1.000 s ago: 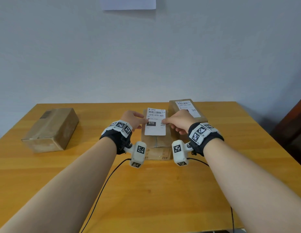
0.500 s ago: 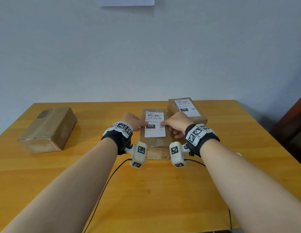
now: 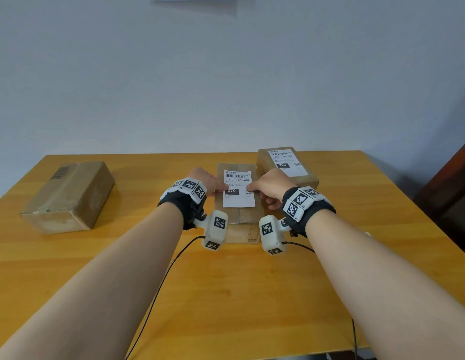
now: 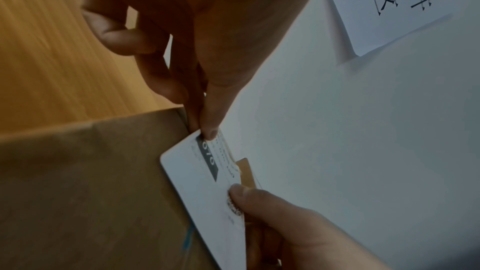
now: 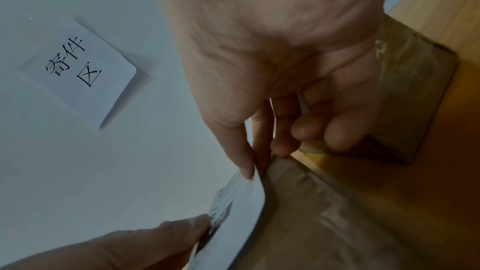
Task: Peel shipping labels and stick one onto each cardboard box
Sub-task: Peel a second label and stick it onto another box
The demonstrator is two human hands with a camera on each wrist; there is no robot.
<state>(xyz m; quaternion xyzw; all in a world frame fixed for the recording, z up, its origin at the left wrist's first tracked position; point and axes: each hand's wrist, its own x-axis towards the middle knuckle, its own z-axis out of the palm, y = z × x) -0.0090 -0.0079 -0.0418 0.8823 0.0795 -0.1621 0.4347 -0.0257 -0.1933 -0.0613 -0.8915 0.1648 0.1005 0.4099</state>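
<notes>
A white shipping label (image 3: 238, 189) marked 070 is held flat over the top of the middle cardboard box (image 3: 239, 216). My left hand (image 3: 221, 189) pinches its left edge and my right hand (image 3: 252, 189) pinches its right edge. In the left wrist view, thumb and finger (image 4: 210, 130) clamp the label (image 4: 205, 182) above the box (image 4: 91, 182). The right wrist view shows the label (image 5: 233, 213) bowed slightly over the box (image 5: 324, 223); whether it touches is unclear. The box at back right (image 3: 288, 178) carries a label (image 3: 286, 162). The left box (image 3: 67, 196) has a bare top.
All three boxes stand on a wooden table (image 3: 226, 294) against a pale wall. A paper sign (image 5: 78, 69) hangs on the wall. Cables (image 3: 158, 289) trail from the wrist cameras toward the near edge. Dark furniture (image 3: 454, 198) stands at the right.
Both hands have brought the label down and toward me, from over the box's far part to nearer its top face. The grip on both edges is unchanged.
</notes>
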